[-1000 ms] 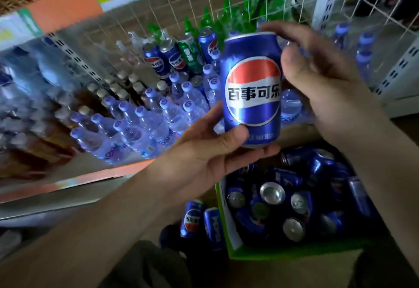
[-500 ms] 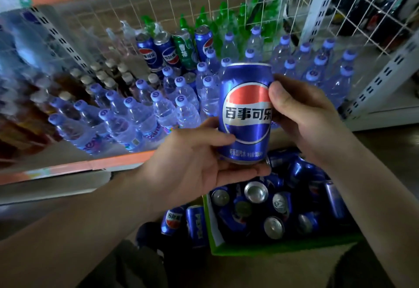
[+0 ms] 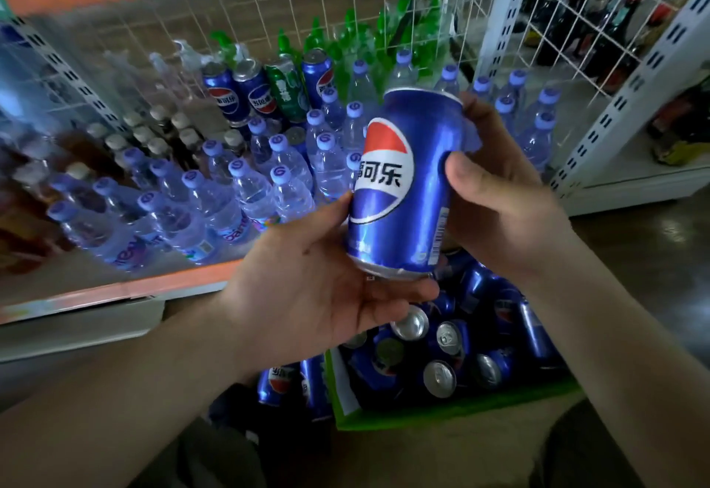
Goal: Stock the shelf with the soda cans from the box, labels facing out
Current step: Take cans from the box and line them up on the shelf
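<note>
From the head camera, a blue Pepsi can [image 3: 403, 187] sits in the middle of the frame, held up in front of the shelf [image 3: 115, 291] and tilted a little to the right. Its red, white and blue roundel faces the viewer but is turned partly to the left, so only the characters "可乐" read fully across the white band. A barcode strip shows on its lower right side.

The left hand [image 3: 322, 287] cups the can's base from below, fingers curled under the rim and thumb up against the left side, so this grip is closed on the can. The right hand [image 3: 495, 195] grips the can's right side, thumb on the front and fingers wrapped behind.

In the lower right, a green box [image 3: 442, 412] holds a jumble of the same blue cans, several showing silver tops. Two more blue cans [image 3: 292, 383] stand just left of the box.

On the shelf at upper centre, a short row of cans stands at the back: three blue Pepsi cans [image 3: 246, 91] with a green can [image 3: 286, 91] among them. Clear water bottles with pale purple caps [image 3: 246, 187] fill the front. Green bottles [image 3: 388, 37] stand at the back by the wire grid. Brown-capped bottles [image 3: 153, 134] are at left, blurred.
</note>
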